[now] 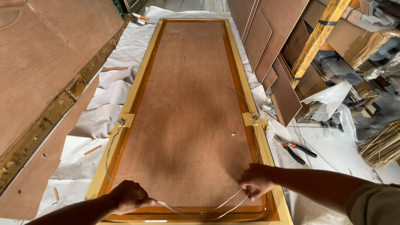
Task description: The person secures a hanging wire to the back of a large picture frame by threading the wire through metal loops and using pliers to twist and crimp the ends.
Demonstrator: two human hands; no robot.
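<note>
Both hands (pixel 129 195) (pixel 255 181) on wire (pixel 196 210)

frame (pixel 129 109): lying on sheeting (pixel 125 46), enclosing the board (pixel 187 104)
pliers (pixel 295 149): lying right of frame
panels (pixel 266 37): leaning behind pliers
wire (pixel 200 210): lying across board's near end

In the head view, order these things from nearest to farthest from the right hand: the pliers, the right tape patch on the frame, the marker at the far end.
From the right hand:
1. Pliers, on the sheet to its right.
2. Right tape patch, farther up the frame's right rail.
3. Marker, beyond the frame's far left corner.
</note>
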